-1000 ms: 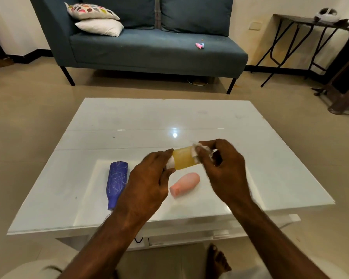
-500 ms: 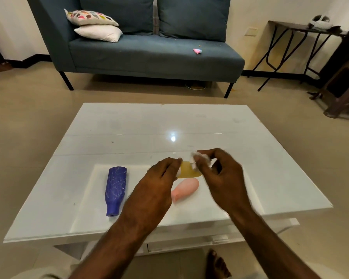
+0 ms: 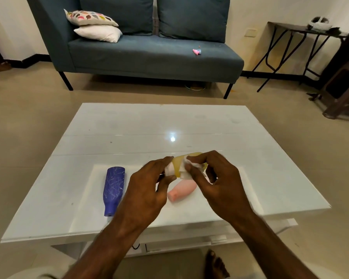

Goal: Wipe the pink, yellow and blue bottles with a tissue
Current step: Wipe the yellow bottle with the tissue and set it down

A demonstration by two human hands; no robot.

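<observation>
Yellow bottle [image 3: 178, 164] lies sideways in the air just above the white counter [image 3: 270, 158], held between both hands over its near middle. Its white cap end sits in the left hand [image 3: 147, 190], whose thumb and fingers are closed around that end. The right hand [image 3: 220, 182] is pinched on a crumpled white tissue [image 3: 186, 170], pressing it against the bottle's body; much of the bottle's far end is hidden behind those fingers.

Directly below the two hands, the pink bottle [image 3: 181, 192] lies on its side on the counter, tilted, its narrow end toward the person, partly covered by the right hand. To the left, well apart from it, the blue bottle [image 3: 113, 188] also lies flat, neck pointing toward the near edge, its surface marked with pale scratches. Both rest on a lighter rectangular patch of the glossy top; I cannot tell whether that is a mat or something under the glass.

Beyond the counter stands a blue-grey sofa [image 3: 149, 55] with a patterned cushion [image 3: 91, 18] stacked on a white cushion [image 3: 99, 33] at its left end, and a small pink object [image 3: 196, 51] on the seat. A dark folding table [image 3: 302, 31] stands at the right wall. A bare foot [image 3: 216, 264] shows at the bottom edge.
</observation>
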